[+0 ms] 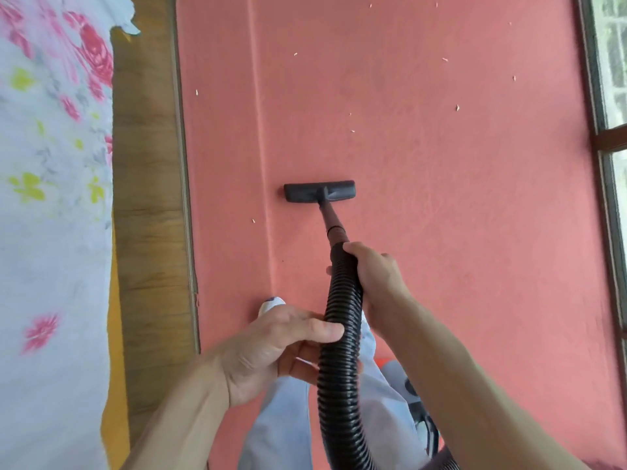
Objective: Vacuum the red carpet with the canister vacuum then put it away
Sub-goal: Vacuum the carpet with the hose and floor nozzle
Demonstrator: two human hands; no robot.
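The red carpet (424, 198) fills the middle of the view, dotted with several small pale scraps. A black floor nozzle (305, 191) lies flat on it, joined by a dark wand (334, 225) to a ribbed black hose (339, 368). My right hand (376, 276) grips the hose's top end where it meets the wand. My left hand (271, 347) holds the hose lower down, thumb across it. The canister (420, 422) is mostly hidden behind my right forearm at the bottom right.
A bed with a floral sheet (51, 198) and a wooden side board (149, 198) runs along the left. A window frame (607, 147) borders the carpet on the right. My legs in pale trousers (281, 429) stand below the hose.
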